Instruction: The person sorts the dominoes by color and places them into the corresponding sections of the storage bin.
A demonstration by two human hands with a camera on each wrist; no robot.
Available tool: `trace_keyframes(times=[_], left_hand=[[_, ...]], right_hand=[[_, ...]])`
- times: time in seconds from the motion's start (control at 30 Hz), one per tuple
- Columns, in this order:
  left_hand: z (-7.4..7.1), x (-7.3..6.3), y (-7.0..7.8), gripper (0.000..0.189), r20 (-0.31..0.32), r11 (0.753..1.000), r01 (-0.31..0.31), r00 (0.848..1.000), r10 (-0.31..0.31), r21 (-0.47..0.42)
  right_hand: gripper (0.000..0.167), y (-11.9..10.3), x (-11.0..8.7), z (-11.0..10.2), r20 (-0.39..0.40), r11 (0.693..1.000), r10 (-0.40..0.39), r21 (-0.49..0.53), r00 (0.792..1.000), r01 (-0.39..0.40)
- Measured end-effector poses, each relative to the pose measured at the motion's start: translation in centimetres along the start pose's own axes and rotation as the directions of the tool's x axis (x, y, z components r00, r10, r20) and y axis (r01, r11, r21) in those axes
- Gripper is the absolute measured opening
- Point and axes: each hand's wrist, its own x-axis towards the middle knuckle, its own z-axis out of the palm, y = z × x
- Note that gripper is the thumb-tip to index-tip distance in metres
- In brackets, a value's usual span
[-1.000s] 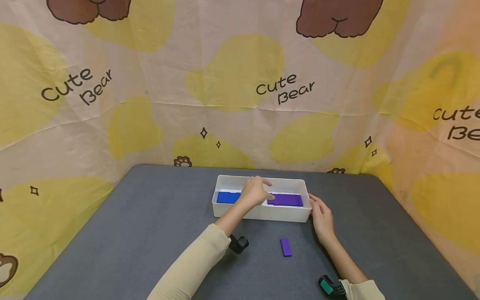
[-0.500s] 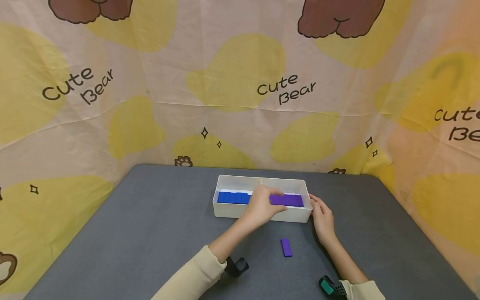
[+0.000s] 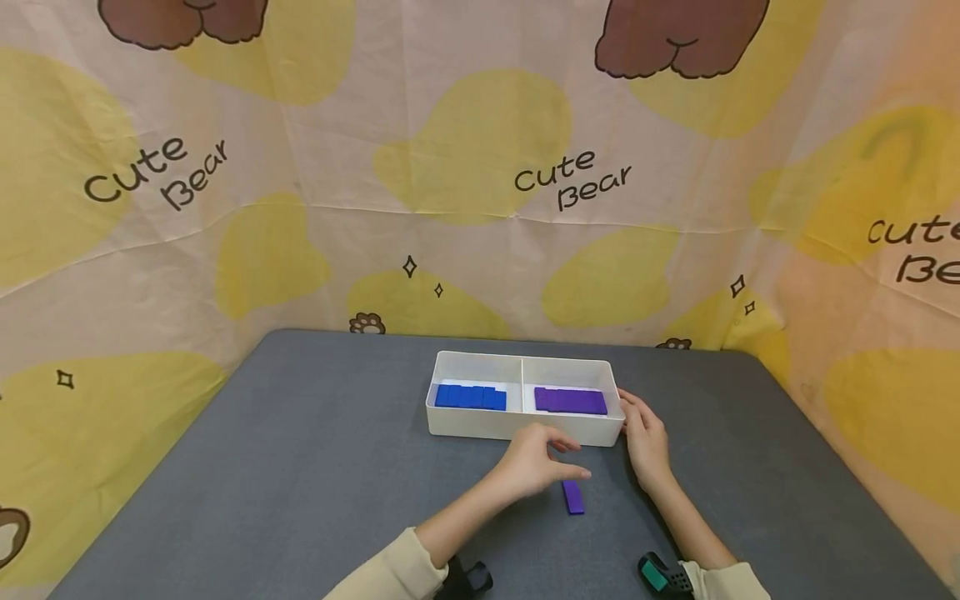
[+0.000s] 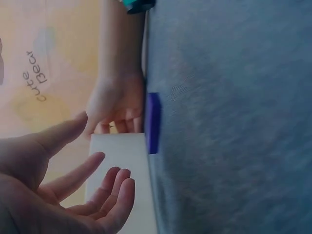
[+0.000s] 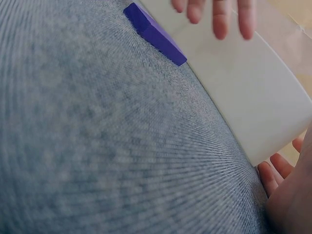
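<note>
A white two-compartment box [image 3: 472, 426] stands on the grey table. Blue blocks [image 3: 470, 397] lie in a row in its left compartment, purple blocks [image 3: 570, 401] in the right one. In front of the box lies a single purple block [image 3: 573, 498], flat on the table. My left hand [image 3: 532, 462] hovers just left of and above that block, thumb and fingers spread apart, holding nothing. At the box's right end my right hand [image 3: 645, 437] rests its loosely bent fingers against the wall; the right wrist view shows the fingers [image 5: 275, 165] by the lower corner.
The grey table [image 3: 337, 467] spreads around the box on both sides and in front. A printed cloth [image 3: 465, 150] hangs behind its far edge. A black band with a green patch [image 3: 655, 572] sits on the right wrist.
My left hand has come out of the box, moving toward me and rightward to beside the loose purple block. The right hand stays at the box's end.
</note>
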Motion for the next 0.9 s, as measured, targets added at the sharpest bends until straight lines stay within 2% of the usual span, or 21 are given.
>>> trace_keyframes(times=[0.1,0.33,0.43,0.67,0.9], left_hand=[[0.3,-0.2,-0.4,0.035,0.026,0.999,0.03,0.999,-0.03,-0.01],[0.7,-0.3,-0.9,0.037,0.074,0.995,0.079,0.994,-0.083,0.054],[0.9,-0.3,-1.1,0.035,0.085,0.994,0.097,0.991,-0.102,0.055],[1.2,-0.5,-1.8,0.041,0.096,0.994,0.107,0.989,-0.11,0.026],[1.5,-0.9,-1.8,0.044,0.108,0.992,0.105,0.988,-0.111,0.063]], right_hand=[[0.051,0.0,0.0,0.0,0.005,1.0,0.006,0.001,1.0,-0.006],[0.05,0.1,0.0,0.0,0.001,1.0,0.01,0.017,1.0,-0.01],[0.05,0.1,0.1,0.0,0.002,1.0,0.012,0.023,1.0,-0.012],[0.051,0.0,0.1,-0.1,0.012,1.0,0.013,0.011,1.0,-0.013],[0.051,0.0,0.1,-0.1,0.008,1.0,0.016,0.005,1.0,-0.016]])
